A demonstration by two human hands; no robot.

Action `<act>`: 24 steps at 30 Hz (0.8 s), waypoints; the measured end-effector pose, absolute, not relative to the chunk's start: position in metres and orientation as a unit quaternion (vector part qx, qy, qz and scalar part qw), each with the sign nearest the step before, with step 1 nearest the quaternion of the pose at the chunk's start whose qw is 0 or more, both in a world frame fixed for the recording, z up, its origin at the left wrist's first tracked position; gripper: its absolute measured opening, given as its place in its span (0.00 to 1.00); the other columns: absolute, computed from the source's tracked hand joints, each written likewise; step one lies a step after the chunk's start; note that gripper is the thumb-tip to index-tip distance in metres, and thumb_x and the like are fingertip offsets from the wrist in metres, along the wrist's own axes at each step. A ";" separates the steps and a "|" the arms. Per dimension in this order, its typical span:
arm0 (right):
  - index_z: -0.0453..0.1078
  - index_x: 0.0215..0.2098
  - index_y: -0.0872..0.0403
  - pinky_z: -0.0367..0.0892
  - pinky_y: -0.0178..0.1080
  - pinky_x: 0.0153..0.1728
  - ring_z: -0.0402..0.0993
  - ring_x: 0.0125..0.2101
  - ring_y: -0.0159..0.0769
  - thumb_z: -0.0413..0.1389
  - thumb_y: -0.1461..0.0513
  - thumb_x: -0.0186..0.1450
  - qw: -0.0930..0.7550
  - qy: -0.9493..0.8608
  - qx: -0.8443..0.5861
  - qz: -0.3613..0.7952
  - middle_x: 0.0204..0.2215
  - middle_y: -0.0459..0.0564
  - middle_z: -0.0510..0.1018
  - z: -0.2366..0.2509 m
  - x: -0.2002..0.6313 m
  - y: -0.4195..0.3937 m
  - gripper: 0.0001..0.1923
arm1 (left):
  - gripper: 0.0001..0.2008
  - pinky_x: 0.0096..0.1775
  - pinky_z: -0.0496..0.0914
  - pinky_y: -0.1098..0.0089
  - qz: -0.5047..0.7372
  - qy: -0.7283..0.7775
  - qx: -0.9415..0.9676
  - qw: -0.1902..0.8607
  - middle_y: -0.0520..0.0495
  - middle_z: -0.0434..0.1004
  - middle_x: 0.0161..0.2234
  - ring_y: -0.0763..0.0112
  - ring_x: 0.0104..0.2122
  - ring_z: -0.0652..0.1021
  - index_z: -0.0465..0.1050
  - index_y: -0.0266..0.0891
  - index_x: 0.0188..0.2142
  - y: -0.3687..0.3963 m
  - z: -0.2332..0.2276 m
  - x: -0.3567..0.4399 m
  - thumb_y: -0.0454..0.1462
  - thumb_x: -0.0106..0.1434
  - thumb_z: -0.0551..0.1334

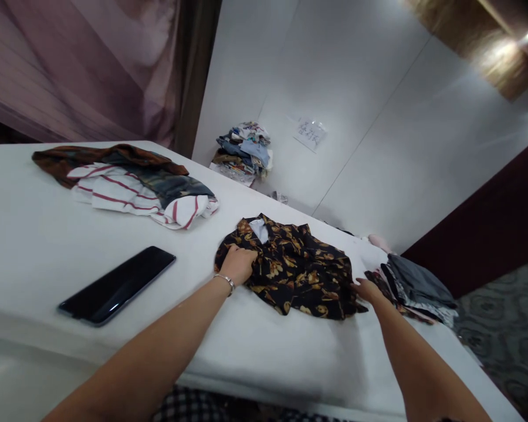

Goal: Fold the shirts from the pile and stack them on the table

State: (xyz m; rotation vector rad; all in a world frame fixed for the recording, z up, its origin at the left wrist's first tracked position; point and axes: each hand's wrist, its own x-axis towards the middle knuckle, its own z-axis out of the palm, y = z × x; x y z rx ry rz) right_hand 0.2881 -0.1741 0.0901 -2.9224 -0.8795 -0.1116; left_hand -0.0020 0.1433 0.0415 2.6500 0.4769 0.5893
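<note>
A black shirt with a yellow-brown flower print (299, 269) lies spread on the white table (264, 346), its collar toward the left and back. My left hand (239, 264) is closed on the cloth near the collar and shoulder, with a bracelet on the wrist. At the opposite end, my right hand (366, 289) pinches the shirt's lower edge. Part of the fingers of both hands is hidden by the hands themselves and the fabric.
A phone (118, 285) lies left of my left forearm. Beyond it are a striped white garment (118, 190) and a brown garment (110, 155). Folded clothes (418, 287) are stacked at right; another clothes pile (244, 152) stands behind the table by the wall.
</note>
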 end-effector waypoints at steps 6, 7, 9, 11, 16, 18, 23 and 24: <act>0.69 0.54 0.55 0.64 0.45 0.54 0.70 0.53 0.45 0.46 0.53 0.66 0.141 -0.326 -0.934 -0.043 0.52 0.57 0.74 0.074 0.247 -0.179 0.24 | 0.11 0.45 0.59 0.62 0.235 0.158 0.929 0.238 0.46 0.77 0.26 0.64 0.31 0.74 0.69 0.40 0.21 0.141 0.039 0.000 0.24 0.43 0.54; 0.67 0.57 0.54 0.63 0.44 0.55 0.68 0.55 0.43 0.47 0.51 0.66 0.176 -0.364 -0.914 -0.028 0.54 0.55 0.72 0.070 0.232 -0.172 0.26 | 0.11 0.45 0.60 0.62 0.240 0.160 0.925 0.247 0.47 0.77 0.25 0.64 0.31 0.74 0.69 0.41 0.20 0.141 0.039 0.001 0.24 0.42 0.55; 0.62 0.60 0.53 0.61 0.46 0.57 0.65 0.57 0.43 0.50 0.50 0.65 0.213 -0.439 -0.873 0.021 0.58 0.54 0.69 0.063 0.203 -0.160 0.29 | 0.11 0.46 0.60 0.63 0.255 0.173 0.913 0.267 0.48 0.76 0.24 0.64 0.32 0.74 0.69 0.41 0.20 0.142 0.039 0.001 0.24 0.42 0.55; 0.61 0.61 0.52 0.60 0.46 0.57 0.66 0.56 0.43 0.53 0.52 0.63 0.200 -0.496 -0.843 0.061 0.58 0.54 0.69 0.056 0.178 -0.154 0.29 | 0.11 0.44 0.62 0.65 0.277 0.204 0.893 0.289 0.48 0.76 0.25 0.65 0.32 0.74 0.70 0.41 0.22 0.146 0.038 0.000 0.25 0.43 0.54; 0.73 0.49 0.53 0.64 0.48 0.51 0.74 0.45 0.44 0.49 0.61 0.65 0.155 -0.525 -0.837 0.008 0.43 0.55 0.79 0.039 0.156 -0.175 0.17 | 0.13 0.30 0.64 0.70 0.347 0.334 0.809 0.336 0.48 0.74 0.25 0.67 0.27 0.72 0.71 0.38 0.30 0.166 0.048 -0.011 0.30 0.49 0.49; 0.75 0.46 0.52 0.65 0.48 0.50 0.74 0.43 0.44 0.48 0.61 0.65 0.167 -0.509 -0.844 -0.018 0.40 0.55 0.79 0.033 0.157 -0.194 0.17 | 0.13 0.27 0.64 0.72 0.361 0.355 0.788 0.351 0.49 0.72 0.23 0.68 0.25 0.70 0.70 0.37 0.30 0.172 0.057 -0.022 0.32 0.49 0.48; 0.75 0.46 0.51 0.67 0.47 0.49 0.73 0.44 0.45 0.51 0.57 0.63 0.203 -0.496 -0.844 0.003 0.40 0.55 0.78 0.029 0.147 -0.233 0.16 | 0.06 0.29 0.64 0.73 0.325 0.297 0.814 0.380 0.52 0.70 0.21 0.70 0.25 0.70 0.67 0.40 0.23 0.168 0.065 -0.061 0.35 0.46 0.52; 0.75 0.47 0.50 0.67 0.47 0.49 0.73 0.44 0.45 0.52 0.57 0.63 0.205 -0.499 -0.841 0.020 0.41 0.55 0.78 0.030 0.142 -0.239 0.17 | 0.05 0.30 0.65 0.73 0.294 0.265 0.835 0.382 0.52 0.70 0.21 0.70 0.26 0.71 0.67 0.40 0.22 0.166 0.063 -0.070 0.35 0.46 0.53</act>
